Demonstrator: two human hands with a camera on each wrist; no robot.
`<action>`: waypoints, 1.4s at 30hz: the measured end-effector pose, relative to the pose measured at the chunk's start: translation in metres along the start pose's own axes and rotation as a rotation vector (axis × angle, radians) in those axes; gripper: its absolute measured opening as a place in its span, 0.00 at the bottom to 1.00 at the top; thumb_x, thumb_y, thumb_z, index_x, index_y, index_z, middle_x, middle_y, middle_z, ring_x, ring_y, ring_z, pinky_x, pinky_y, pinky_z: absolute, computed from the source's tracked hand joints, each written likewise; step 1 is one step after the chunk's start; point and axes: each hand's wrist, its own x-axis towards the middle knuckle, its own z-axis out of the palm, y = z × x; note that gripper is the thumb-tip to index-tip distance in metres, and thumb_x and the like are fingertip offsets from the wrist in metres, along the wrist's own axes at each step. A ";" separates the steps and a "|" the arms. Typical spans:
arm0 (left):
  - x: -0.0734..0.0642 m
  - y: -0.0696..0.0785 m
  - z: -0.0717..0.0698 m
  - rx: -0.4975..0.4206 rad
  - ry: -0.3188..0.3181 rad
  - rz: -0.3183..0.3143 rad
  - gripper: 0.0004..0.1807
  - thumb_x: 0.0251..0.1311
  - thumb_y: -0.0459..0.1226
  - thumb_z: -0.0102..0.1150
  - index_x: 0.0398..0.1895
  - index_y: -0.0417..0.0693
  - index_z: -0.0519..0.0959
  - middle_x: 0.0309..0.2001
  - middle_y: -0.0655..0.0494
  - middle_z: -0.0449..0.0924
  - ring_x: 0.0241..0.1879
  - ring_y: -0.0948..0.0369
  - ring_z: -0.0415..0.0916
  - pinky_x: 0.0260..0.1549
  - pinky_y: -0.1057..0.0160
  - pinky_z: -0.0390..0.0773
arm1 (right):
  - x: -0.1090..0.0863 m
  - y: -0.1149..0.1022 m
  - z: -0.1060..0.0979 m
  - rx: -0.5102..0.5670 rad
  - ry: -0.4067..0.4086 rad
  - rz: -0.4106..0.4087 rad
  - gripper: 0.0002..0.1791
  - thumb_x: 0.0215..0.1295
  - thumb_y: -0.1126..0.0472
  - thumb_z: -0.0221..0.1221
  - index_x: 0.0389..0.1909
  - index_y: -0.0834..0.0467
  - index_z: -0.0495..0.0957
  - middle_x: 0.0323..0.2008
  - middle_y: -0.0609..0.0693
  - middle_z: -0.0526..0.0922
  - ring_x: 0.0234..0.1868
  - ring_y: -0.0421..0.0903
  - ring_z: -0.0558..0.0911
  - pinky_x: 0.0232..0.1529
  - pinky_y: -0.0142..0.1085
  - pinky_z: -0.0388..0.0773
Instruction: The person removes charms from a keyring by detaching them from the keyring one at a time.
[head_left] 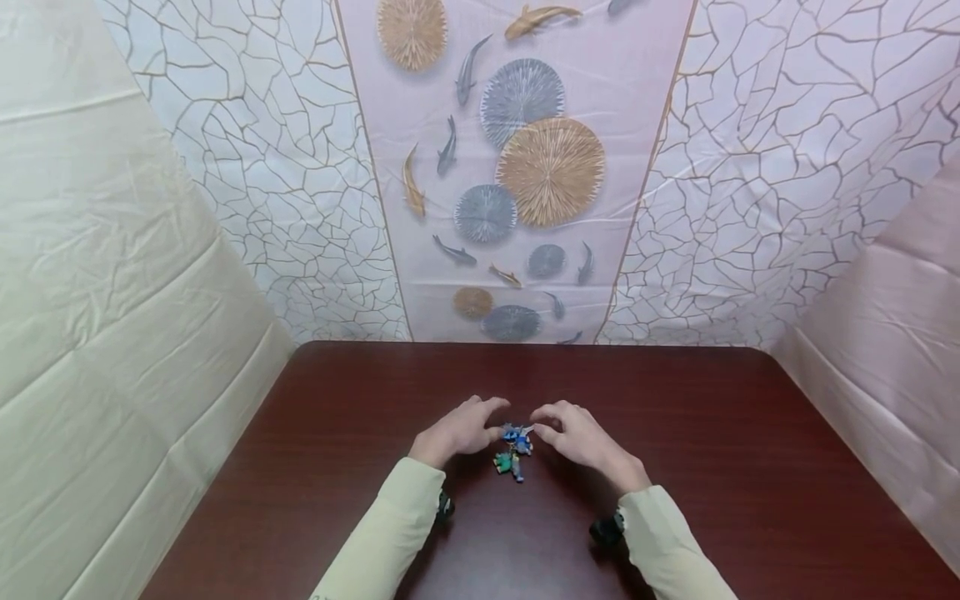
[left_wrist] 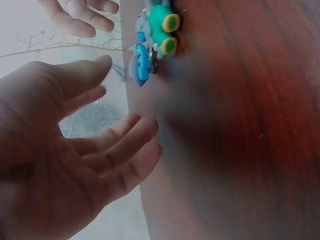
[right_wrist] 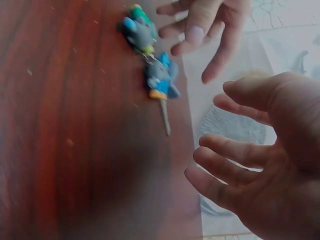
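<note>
Small figurine keychains lie together on the dark red-brown table, between the two hands. One grey figurine wears green (head_left: 503,462) with yellow-edged feet (left_wrist: 171,46); the other is grey and blue (right_wrist: 160,77). Small metal links (right_wrist: 149,58) show between them, and a thin metallic shaft (right_wrist: 165,117) juts from the blue one. My left hand (head_left: 461,428) is to the left of the figurines, thumb and fingers apart and loosely bent. Across from it, my right hand (head_left: 581,435) is held in a similar relaxed curve, fingertips close to the blue figurine. Neither palm holds anything in the wrist views.
The table (head_left: 360,392) has rounded far corners. A patterned cloth (head_left: 551,171) with fish and round designs hangs behind its far edge. Pale cloth walls (head_left: 112,333) flank both sides. Dark wrist cameras (head_left: 607,529) are worn below the hands.
</note>
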 end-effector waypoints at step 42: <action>0.007 -0.002 0.015 0.001 0.038 -0.012 0.05 0.64 0.39 0.56 0.36 0.49 0.81 0.31 0.58 0.78 0.27 0.63 0.72 0.30 0.65 0.73 | 0.015 -0.016 0.039 -0.110 -0.117 0.021 0.07 0.65 0.61 0.61 0.27 0.49 0.78 0.33 0.49 0.71 0.33 0.43 0.66 0.31 0.35 0.65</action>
